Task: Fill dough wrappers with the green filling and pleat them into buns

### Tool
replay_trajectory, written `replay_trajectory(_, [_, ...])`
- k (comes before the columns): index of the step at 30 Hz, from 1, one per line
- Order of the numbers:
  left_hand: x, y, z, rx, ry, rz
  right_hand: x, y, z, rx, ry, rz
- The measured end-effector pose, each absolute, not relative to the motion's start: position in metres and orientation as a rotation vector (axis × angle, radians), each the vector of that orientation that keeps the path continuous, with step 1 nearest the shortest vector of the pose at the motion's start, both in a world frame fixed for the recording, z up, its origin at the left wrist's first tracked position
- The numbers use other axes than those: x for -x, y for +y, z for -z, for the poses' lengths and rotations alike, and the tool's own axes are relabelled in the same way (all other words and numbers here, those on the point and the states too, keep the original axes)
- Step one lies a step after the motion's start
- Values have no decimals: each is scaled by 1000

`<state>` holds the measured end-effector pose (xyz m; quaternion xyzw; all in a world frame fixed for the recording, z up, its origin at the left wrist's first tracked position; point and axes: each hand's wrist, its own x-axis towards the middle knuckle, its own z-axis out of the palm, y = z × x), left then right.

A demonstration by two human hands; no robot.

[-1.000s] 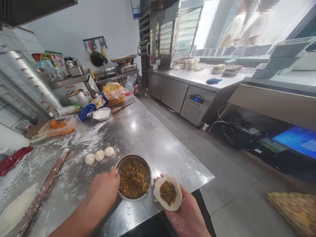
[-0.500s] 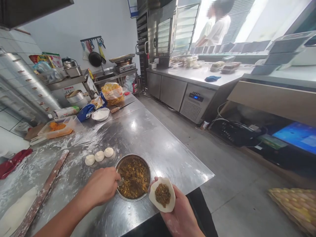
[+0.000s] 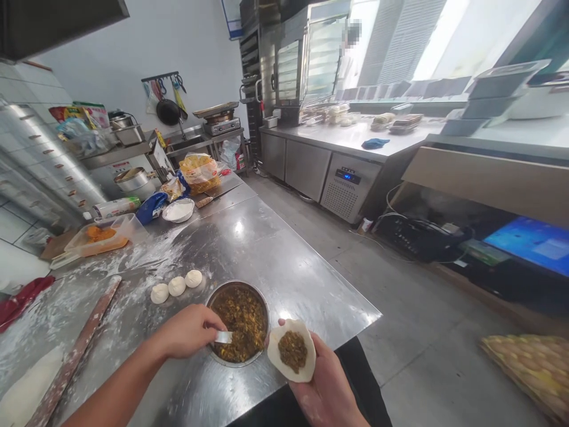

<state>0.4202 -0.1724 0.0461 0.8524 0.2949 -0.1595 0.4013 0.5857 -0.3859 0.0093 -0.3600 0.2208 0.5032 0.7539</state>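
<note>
My left hand is closed on a small metal spatula, whose flat blade shows over the filling; its handle is hidden in my fingers. Beneath it, a round metal bowl holds brown-green chopped filling. To the right of the bowl, my right hand cups a round dough wrapper, with a mound of the same filling in its middle. Three pale dough buns sit in a row behind my left hand.
A floury rolling pin lies at left beside a flat piece of dough. Farther back on the steel table are a plastic tub with orange food and a bowl of flour. Egg trays are at lower right.
My left hand has shifted a little right over the bowl, and the spatula blade now shows clearly. The filled wrapper stays in my right hand. A person in the background has moved left.
</note>
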Motion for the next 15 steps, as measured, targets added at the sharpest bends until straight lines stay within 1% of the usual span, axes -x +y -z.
replay_trajectory(5, [-402,-167,-52,-1992,835,325,-599,-377,-21,810,540,-926])
replay_trajectory(8, [-394,-177,-66,-1968,880,230,-599,-362,-33,814,511,-912])
replay_trajectory(10, [-393,-192,-73,-2029,905,86,-593,-350,-41,770,478,-972])
replay_trajectory(12, [-394,-211,-71,-2193,909,-135,-582,-339,-48,684,452,-1061])
replay_trajectory(15, [-397,-241,-49,-2593,793,-514,-565,-330,-54,552,423,-1143])
